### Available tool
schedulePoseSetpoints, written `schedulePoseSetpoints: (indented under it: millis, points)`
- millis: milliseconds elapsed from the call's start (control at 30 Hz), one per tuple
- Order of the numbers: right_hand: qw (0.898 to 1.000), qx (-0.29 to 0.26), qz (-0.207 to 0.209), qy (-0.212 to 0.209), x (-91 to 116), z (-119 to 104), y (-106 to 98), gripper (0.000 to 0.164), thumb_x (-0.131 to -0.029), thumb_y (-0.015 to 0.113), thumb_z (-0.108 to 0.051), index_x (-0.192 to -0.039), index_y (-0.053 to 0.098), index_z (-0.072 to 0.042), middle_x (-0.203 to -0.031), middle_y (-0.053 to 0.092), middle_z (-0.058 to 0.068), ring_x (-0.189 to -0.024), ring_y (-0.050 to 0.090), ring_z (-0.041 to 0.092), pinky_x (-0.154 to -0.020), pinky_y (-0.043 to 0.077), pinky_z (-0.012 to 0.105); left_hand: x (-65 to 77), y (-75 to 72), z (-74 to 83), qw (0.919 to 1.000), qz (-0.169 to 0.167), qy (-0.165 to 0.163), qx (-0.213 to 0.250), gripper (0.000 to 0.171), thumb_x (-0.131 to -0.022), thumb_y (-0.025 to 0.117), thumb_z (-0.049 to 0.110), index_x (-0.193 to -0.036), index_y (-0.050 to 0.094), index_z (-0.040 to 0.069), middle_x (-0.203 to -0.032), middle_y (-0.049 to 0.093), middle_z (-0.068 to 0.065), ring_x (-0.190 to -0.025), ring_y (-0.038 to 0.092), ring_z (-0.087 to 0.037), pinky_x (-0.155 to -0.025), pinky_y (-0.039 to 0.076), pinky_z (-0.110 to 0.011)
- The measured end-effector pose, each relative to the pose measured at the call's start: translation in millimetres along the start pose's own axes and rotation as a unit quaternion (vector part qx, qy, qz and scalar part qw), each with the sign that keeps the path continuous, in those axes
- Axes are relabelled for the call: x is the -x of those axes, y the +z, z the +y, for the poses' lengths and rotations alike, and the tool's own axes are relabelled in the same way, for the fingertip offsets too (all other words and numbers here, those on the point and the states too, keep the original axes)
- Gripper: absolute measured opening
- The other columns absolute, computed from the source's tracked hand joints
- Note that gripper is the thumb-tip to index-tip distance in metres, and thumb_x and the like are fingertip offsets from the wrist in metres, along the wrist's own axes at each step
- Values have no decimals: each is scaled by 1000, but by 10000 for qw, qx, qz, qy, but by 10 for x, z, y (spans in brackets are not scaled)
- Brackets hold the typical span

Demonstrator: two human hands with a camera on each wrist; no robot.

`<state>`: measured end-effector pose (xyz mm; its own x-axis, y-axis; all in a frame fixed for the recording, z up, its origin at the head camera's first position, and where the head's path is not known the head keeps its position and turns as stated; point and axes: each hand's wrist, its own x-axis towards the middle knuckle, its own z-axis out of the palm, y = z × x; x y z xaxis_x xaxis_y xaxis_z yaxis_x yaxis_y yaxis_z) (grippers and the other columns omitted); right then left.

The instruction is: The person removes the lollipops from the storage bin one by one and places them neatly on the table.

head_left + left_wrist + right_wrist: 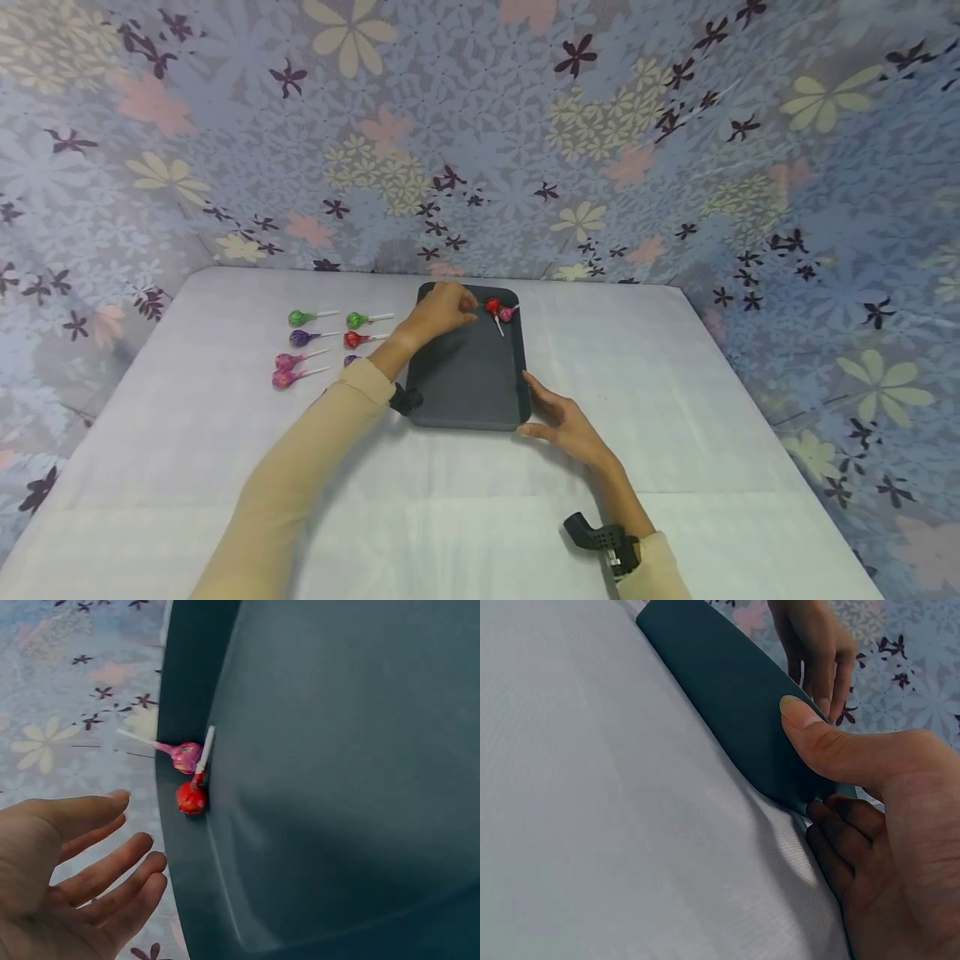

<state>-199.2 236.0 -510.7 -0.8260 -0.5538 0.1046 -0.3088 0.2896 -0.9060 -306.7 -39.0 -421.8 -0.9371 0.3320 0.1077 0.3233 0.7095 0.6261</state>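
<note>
A dark grey tray (pixel 468 379) lies on the white-covered table. Inside its far right corner a red lollipop (pixel 492 305) and a pink lollipop (pixel 507 314) lie against each other, the pink one's stick reaching over the rim. My left hand (pixel 442 310) is over the tray's far left part, just left of these two. In the left wrist view its fingers (pixel 112 877) are loosely bent, thumb apart, with nothing between them. My right hand (pixel 566 425) holds the near right corner of the tray, its thumb (pixel 806 724) on the outer wall and fingers curled at the edge.
Left of the tray lie several wrapped lollipops: two green (pixel 298 317), two pink (pixel 285 379), a red one (pixel 354 339) and purple ones (pixel 300 337), one partly hidden by my left arm. A flowered cloth (pixel 487 150) hangs behind the table.
</note>
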Motion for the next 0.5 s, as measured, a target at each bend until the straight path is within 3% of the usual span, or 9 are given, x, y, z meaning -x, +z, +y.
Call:
schedulePoseSetpoints:
  millis: [267,500]
  points:
    - [9999,111,30,6,2,1,-3,86,-84,77,-16,-154,29,-10,-160,25,8,-147,26,28,-109,27,10,-222,95,-30,9994,-181,-224,-169,34,-90,70,15,-122,67,4,-122,67,-15,-115,63,-28,-98,50,-43]
    - [9998,181,67,44,-6,-17,7,86,-83,78,-16,-154,29,-13,-160,26,7,-146,29,27,-109,28,11,-363,164,-42,9979,-581,171,-243,43,-91,69,12,-132,60,3,-136,58,-16,-129,52,-32,-107,43,-44]
